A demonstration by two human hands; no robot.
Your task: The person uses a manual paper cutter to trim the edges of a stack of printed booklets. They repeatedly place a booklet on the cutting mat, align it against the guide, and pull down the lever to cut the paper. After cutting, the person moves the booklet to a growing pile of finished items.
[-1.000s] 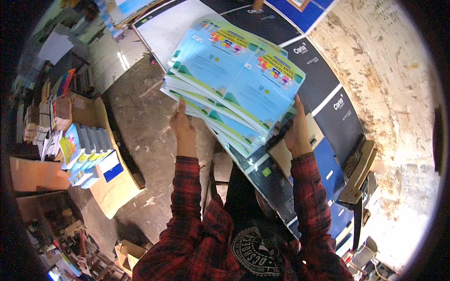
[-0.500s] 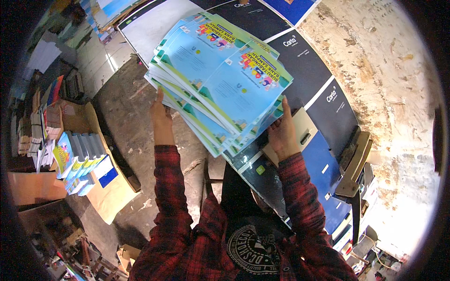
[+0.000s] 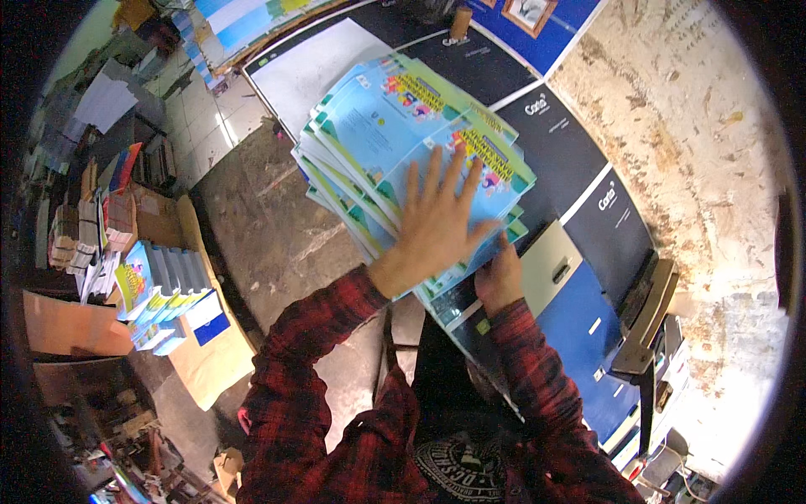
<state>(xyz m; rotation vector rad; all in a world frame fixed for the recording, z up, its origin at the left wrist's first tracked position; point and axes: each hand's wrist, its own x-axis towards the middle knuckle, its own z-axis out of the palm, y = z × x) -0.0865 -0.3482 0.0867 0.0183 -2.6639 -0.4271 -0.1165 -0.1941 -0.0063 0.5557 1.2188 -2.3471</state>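
Observation:
A fanned, uneven stack of printed booklet covers (image 3: 357, 126), light blue and green with colourful cartoon figures, rests on the dark-topped table. My left hand (image 3: 437, 214) lies on top of it, palm down and fingers spread wide. At the near right edge, my right hand (image 3: 499, 277) grips the stack, its thumb along the side and some fingers hidden beneath the sheets.
A white sheet (image 3: 315, 71) lies beyond the stack. Right of my right hand are a cream board (image 3: 550, 260) and a blue panel (image 3: 558, 315). A wooden-handled tool (image 3: 642, 328) sits near the wall. Bundled booklets (image 3: 164, 277) stand at the left.
My left hand has left the stack's left edge and now lies spread on its top. The stack sits lower in view, and my right hand stays at its near right edge.

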